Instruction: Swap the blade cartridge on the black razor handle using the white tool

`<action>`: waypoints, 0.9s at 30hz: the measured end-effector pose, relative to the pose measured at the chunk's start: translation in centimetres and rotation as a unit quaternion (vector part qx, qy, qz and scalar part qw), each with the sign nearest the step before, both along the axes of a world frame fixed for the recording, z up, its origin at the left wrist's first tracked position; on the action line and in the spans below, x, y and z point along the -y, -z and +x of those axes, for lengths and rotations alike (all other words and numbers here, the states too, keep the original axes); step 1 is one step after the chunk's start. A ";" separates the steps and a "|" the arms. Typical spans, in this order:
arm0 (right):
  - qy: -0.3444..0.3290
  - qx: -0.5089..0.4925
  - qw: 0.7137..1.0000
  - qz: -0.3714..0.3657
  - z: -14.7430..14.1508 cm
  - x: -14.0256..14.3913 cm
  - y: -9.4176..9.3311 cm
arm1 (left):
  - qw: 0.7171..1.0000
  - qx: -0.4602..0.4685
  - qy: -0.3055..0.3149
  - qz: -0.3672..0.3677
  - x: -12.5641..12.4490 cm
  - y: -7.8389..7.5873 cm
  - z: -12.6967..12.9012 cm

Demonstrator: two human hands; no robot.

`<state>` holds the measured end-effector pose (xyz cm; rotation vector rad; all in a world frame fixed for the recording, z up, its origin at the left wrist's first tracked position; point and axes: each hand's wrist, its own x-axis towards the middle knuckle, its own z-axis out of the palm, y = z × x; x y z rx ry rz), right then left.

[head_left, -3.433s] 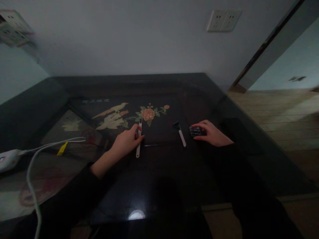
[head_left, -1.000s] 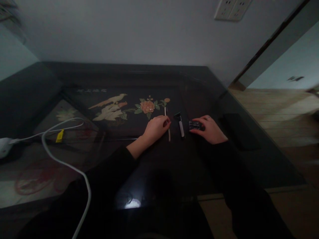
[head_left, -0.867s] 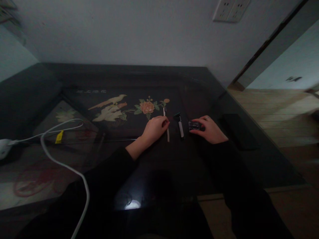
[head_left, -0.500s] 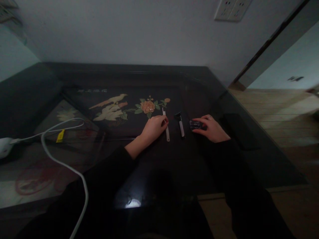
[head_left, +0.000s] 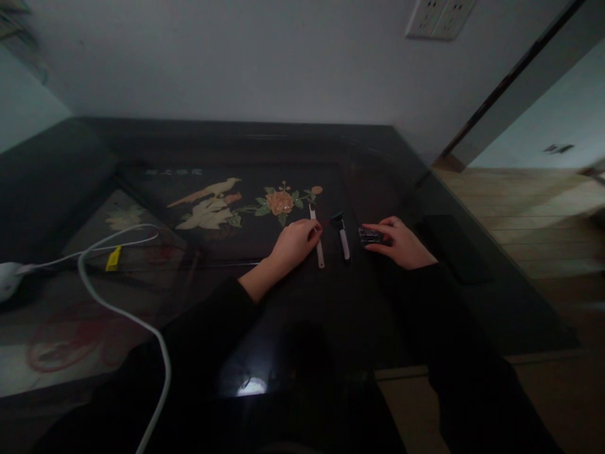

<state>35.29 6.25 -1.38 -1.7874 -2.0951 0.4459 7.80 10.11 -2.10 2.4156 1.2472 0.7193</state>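
My left hand (head_left: 297, 243) rests on the dark tabletop, its fingers closed around the middle of a slim pale stick-like tool (head_left: 321, 255). The tool has a notched tip at the far end and a small hole at the near end; its kind is unclear. Just right of it lies a razor (head_left: 345, 243) with a dark head and a light grey handle, touched by neither hand. On the razor's other side, my right hand (head_left: 401, 244) grips a small dark, shiny case (head_left: 369, 236) between thumb and fingers, down at the table surface.
A black flat rectangular object (head_left: 457, 248) lies right of my right hand. At the left, a white cable (head_left: 118, 309) with a yellow tag (head_left: 113, 258) loops over the table near a white plug (head_left: 10, 279). A wall with a socket (head_left: 439, 17) stands behind.
My left hand has shifted very slightly to the right with the pale tool. The right hand and the case stay nearly in place; the razor has not moved.
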 end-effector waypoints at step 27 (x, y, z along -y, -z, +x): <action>0.002 0.012 1.000 0.023 -0.3 -0.2 0.3 | 1.000 -0.020 0.005 -0.001 -0.1 0.4 0.0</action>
